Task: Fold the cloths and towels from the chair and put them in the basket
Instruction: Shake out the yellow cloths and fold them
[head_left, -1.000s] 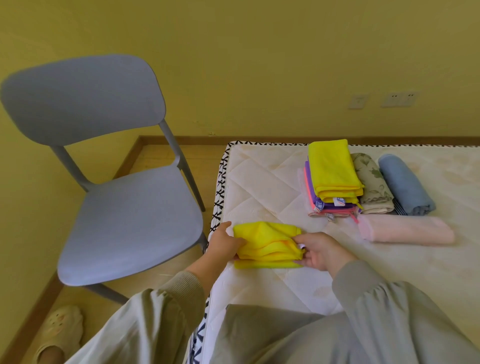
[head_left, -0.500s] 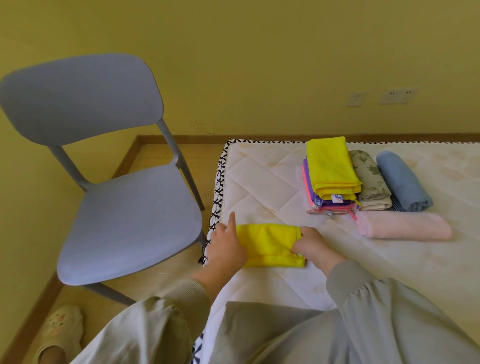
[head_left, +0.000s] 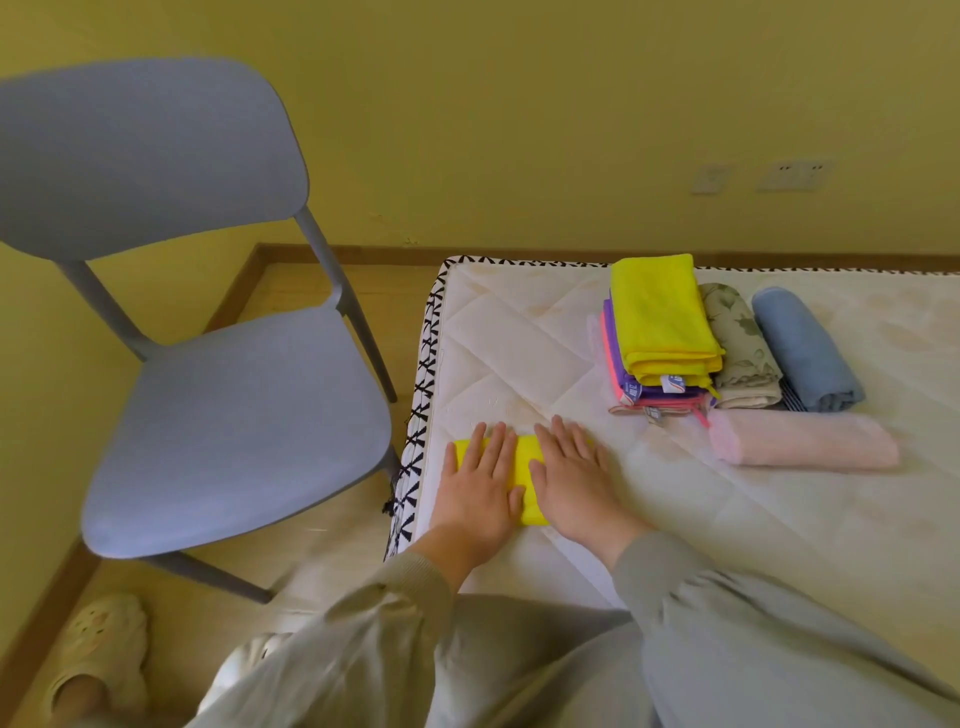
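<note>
mattress (head_left: 519, 364) carries everything; stack (head_left: 660, 317) of folded cloths sits at its far side and is the landmark here. chair (head_left: 234, 415) is well left of the stack, off the mattress on the floor. blue roll (head_left: 800, 348) is right of the stack, with a floral cloth (head_left: 737, 348) between them touching the stack. pink roll (head_left: 800, 449) is just near-right of the stack. yellow cloth (head_left: 524, 457), the piece in hand, lies folded small, near-left of the stack and apart from it, by the mattress edge. basket not in view.

hands: left hand (head_left: 480, 483) and right hand (head_left: 574, 478) are both flat, fingers straight, palms down side by side on the yellow cloth, pressing it and grasping nothing.

step looks like flattening the last fold. to do it well: press evenly and smooth outward from the middle so the layers stay square and no air is trapped, then check the edges line up before lifting it.

writing: small white and blue tags (head_left: 672, 384) hang at the stack's near edge; print too small to read. no other text seen.
</note>
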